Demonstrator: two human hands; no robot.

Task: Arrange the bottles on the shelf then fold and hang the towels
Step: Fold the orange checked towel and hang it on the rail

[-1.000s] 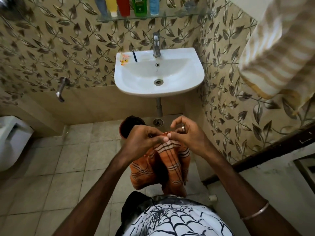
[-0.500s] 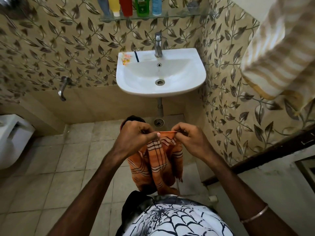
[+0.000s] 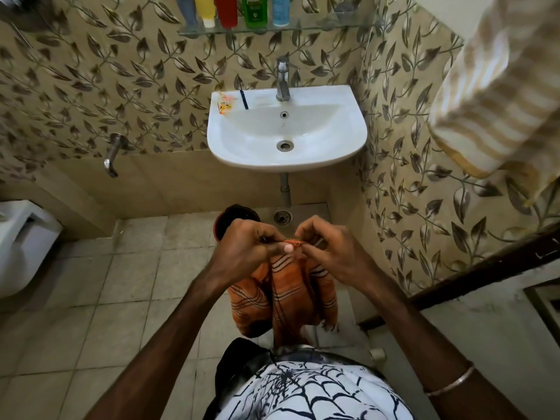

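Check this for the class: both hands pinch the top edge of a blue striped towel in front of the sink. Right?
Not quite. In the head view the towel is orange with stripes, not blue. The left hand and right hand do pinch its top edge in front of the sink.

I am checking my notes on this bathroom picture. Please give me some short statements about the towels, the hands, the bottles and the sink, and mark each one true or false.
1. Both hands pinch the top edge of the orange striped towel. True: the left hand and right hand meet at its top.
2. The bottles stand in the sink. False: they stand on the glass shelf above it.
3. A beige striped towel hangs at the upper right. True.
4. Water runs from the tap. False: no water shows.
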